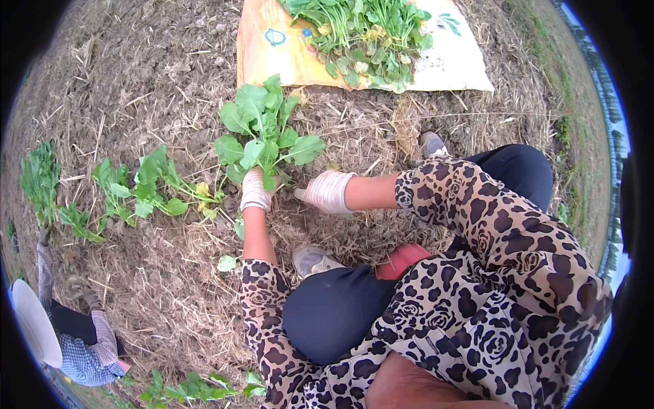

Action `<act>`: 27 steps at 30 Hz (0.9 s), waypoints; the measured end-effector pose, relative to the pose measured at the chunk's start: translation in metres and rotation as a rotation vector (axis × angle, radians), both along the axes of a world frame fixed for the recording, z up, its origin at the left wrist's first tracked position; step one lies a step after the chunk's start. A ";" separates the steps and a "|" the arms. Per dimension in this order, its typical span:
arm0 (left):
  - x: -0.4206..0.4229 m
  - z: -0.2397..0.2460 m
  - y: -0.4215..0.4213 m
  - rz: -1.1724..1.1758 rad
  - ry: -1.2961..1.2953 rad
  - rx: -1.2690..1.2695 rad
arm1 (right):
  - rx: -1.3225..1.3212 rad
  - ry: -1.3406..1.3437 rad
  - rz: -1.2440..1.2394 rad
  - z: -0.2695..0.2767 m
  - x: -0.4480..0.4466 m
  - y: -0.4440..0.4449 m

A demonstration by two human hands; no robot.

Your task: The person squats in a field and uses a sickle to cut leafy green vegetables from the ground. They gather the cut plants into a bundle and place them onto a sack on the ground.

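Observation:
My left hand [257, 190], in a whitish knit glove, grips a leafy green plant [265, 130] low at its stems. Broad leaves fan out beyond the hand and cover part of its fingers. My right hand [328, 191], gloved as well, is just to the right, low over the straw-strewn soil. Its fingers point toward the plant's base and are mostly curled out of sight. Whether it holds anything cannot be made out. To the left of the plant, more leafy greens [148, 179] stand in a row, some with yellowed leaves.
Ahead lies a flattened orange-and-white sack [271, 61] with a heap of picked greens [363, 36]. A co-worker in a pale hat [36, 322], at the far left, holds up a bunch of greens [41, 179]. My shoes [312, 259] and bent knees are close by. More low plants [194, 388] grow behind left.

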State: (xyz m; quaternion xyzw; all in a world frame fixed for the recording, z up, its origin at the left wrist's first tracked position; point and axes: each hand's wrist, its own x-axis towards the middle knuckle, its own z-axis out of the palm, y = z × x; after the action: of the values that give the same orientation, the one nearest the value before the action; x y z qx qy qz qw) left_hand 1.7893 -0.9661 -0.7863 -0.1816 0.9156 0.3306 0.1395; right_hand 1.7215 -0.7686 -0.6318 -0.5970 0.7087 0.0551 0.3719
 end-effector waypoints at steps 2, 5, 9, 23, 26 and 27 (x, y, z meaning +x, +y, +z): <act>0.003 -0.002 0.000 -0.006 0.032 -0.041 | -0.045 0.047 -0.011 0.017 -0.006 0.006; 0.003 0.003 0.002 0.016 0.083 -0.104 | -0.114 0.087 0.024 0.045 -0.014 0.029; -0.002 0.005 0.001 0.033 0.101 -0.019 | 0.107 0.075 0.216 0.039 -0.013 0.054; 0.052 0.048 -0.008 0.468 0.164 0.614 | -0.149 -0.147 -0.387 -0.026 -0.028 0.035; 0.060 0.037 0.003 0.471 0.170 0.510 | -0.107 -0.224 -0.566 -0.033 -0.029 0.043; 0.058 0.031 0.007 0.453 0.175 0.442 | -0.011 -0.210 -0.639 -0.035 -0.026 0.044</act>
State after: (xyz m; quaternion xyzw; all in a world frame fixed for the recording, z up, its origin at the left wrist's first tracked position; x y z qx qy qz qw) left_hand 1.8472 -0.9586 -0.7554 -0.3170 0.7664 0.5583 0.0194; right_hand 1.6956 -0.7248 -0.6670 -0.3489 0.8182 -0.1300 0.4380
